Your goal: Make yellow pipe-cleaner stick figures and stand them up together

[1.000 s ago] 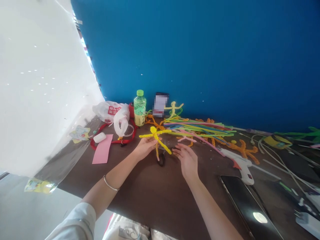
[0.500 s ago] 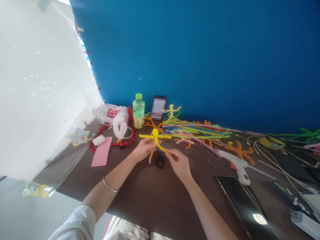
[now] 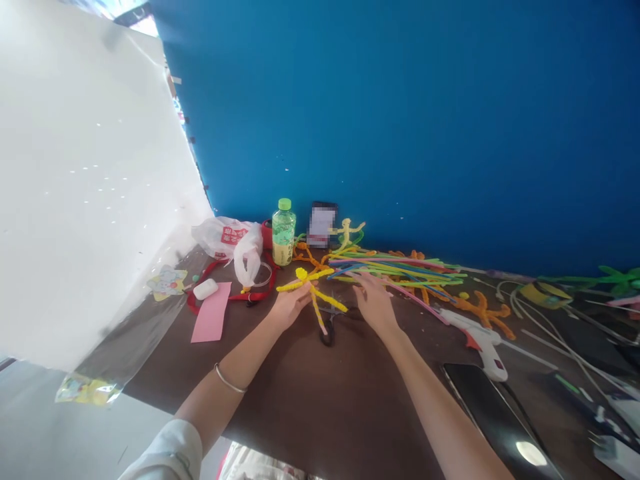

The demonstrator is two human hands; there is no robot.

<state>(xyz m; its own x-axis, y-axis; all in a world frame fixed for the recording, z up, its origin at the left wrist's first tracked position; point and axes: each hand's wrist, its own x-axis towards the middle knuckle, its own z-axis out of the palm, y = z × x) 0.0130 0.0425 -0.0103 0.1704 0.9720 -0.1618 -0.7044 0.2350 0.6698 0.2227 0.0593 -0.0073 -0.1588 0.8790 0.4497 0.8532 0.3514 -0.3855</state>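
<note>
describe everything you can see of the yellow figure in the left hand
The yellow figure looks made of fuzzy, twisted pipe cleaners: round head, two outstretched arms, two long spread legs, one with a pinkish tip. The left hand holds it by the middle, over the table; one leg overlaps the scissors in view.

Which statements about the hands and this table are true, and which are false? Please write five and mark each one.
1. The left hand holds a yellow pipe-cleaner figure. True.
2. The right hand grips the hot glue gun. False: it lies on the table, apart from that hand.
3. The plastic bottle has a green cap. True.
4. In the picture, the pink paper lies right of the bottle. False: it lies left of it.
5. The dark-handled scissors lie left of the glue gun. True.
</note>
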